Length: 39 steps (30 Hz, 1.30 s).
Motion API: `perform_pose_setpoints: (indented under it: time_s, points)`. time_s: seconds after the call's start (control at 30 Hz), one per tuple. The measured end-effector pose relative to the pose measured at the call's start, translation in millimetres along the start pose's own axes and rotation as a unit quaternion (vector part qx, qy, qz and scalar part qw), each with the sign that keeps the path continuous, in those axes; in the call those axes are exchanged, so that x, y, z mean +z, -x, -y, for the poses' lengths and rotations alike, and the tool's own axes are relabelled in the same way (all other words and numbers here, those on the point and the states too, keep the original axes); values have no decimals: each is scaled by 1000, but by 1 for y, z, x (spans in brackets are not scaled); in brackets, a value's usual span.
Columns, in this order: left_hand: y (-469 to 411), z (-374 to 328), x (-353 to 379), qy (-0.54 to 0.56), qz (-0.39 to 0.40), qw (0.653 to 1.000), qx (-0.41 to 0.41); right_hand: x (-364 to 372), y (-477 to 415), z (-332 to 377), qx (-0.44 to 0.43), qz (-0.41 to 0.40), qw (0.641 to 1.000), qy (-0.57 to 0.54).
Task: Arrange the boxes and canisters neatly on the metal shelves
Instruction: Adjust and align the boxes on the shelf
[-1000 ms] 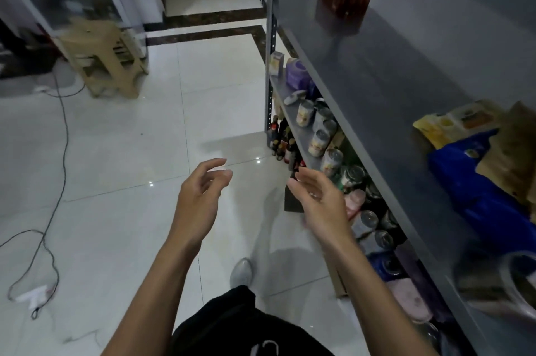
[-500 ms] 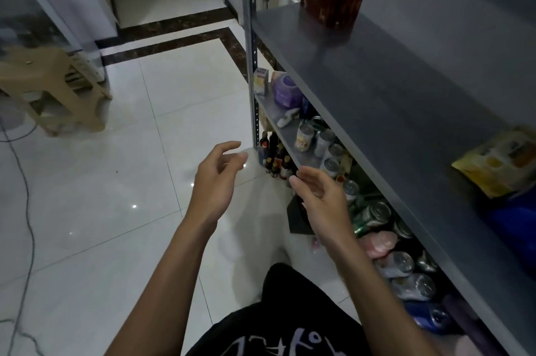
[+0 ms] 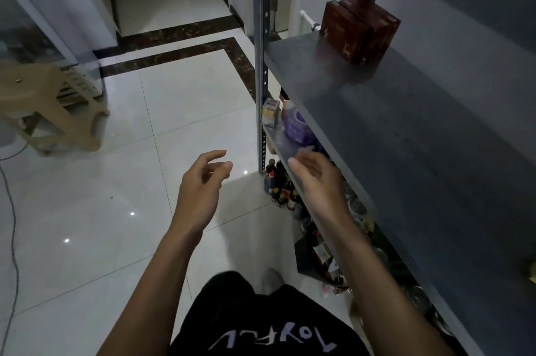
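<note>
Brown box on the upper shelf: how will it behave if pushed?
Brown box looks rigid, flat-sided: likely slides rather than rolls. A seam suggests two boxes side by side, so a push may split them. Weight unclear.

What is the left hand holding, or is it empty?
Empty. The left hand hovers above the floor tiles, fingers loosely curled around nothing.

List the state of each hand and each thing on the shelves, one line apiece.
Left hand: empty, fingers loosely curled.
Right hand: empty, fingers relaxed, by the edge of the lower shelf.
Brown boxes: upright, side by side on the upper shelf.
Purple tub: on the lower shelf beside the small box.
Bottles: standing, bunched below by the post.
</note>
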<state>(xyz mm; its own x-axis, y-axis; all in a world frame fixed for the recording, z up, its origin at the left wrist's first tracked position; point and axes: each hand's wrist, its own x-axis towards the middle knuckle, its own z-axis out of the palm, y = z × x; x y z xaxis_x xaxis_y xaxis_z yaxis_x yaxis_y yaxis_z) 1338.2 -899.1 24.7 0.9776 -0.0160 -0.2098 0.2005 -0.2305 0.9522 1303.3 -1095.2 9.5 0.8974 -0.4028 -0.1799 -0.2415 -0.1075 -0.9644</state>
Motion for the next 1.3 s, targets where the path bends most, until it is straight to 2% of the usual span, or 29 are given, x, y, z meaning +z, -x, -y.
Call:
perform_pose_setpoints:
  time_s: [0.17, 0.27, 0.53, 0.73, 0.93, 1.07, 1.17, 1.3]
  points:
    - [-53, -6, -6, 2, 29, 1000, -11, 19, -41, 14, 21, -39, 999, 3]
    - [-92, -11, -9, 0, 77, 997, -13, 36, -60, 20, 36, -81, 996, -2]
    - [-191, -46, -9, -61, 267, 958, 80, 89, -77, 50, 30, -279, 958, -59]
    - [-219, -99, 2, -31, 341, 928, 149, 94, -65, 101, 2, -360, 932, -33]
    - [-212, -178, 32, 21, 394, 874, 285, 63, -53, 162, -84, -427, 900, 29]
    - [-205, -232, 52, 51, 401, 833, 377, 34, -43, 209, -158, -467, 864, 101]
    - [-204, -264, 64, 29, 369, 802, 469, 10, -39, 239, -203, -483, 838, 151]
    - [-201, -302, 79, -46, 293, 734, 611, -20, -41, 271, -223, -486, 809, 246]
